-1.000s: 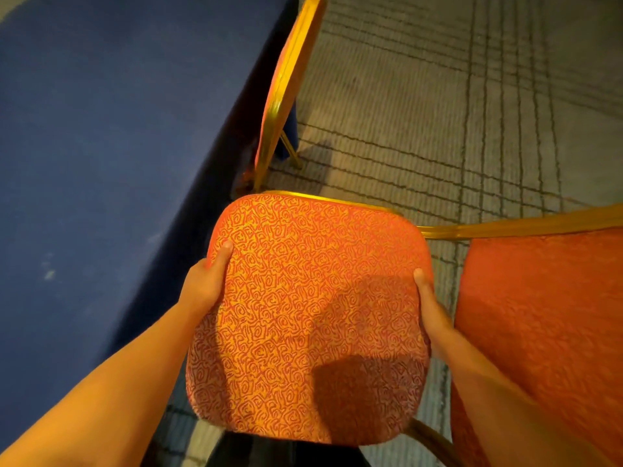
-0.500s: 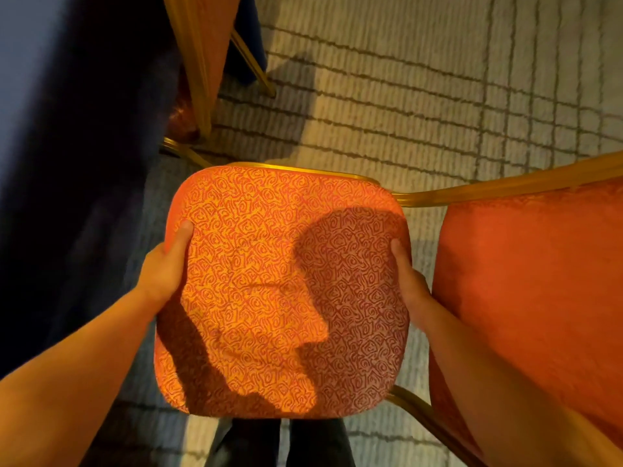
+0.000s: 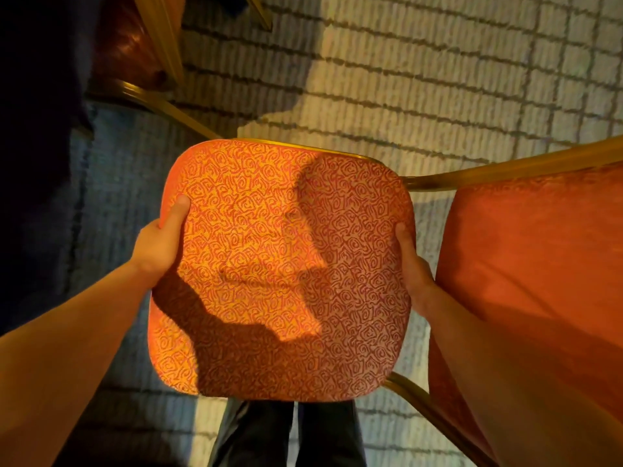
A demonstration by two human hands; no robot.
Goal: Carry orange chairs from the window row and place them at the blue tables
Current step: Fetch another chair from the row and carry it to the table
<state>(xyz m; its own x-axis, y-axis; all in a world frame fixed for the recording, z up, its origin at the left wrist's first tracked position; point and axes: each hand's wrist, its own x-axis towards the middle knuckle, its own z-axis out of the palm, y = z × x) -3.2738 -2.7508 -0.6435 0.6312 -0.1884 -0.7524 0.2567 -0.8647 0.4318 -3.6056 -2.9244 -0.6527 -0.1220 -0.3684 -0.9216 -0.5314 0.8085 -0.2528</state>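
Both hands grip an orange chair by the sides of its patterned pad.

The left hand wraps the pad's left edge, thumb on top, fingers curled under out of sight. The right hand clasps the right edge the same way. The chair sits between a second chair just to its right and a third upper left, over lined carpet. Dark cloth fills the left. No containers show.
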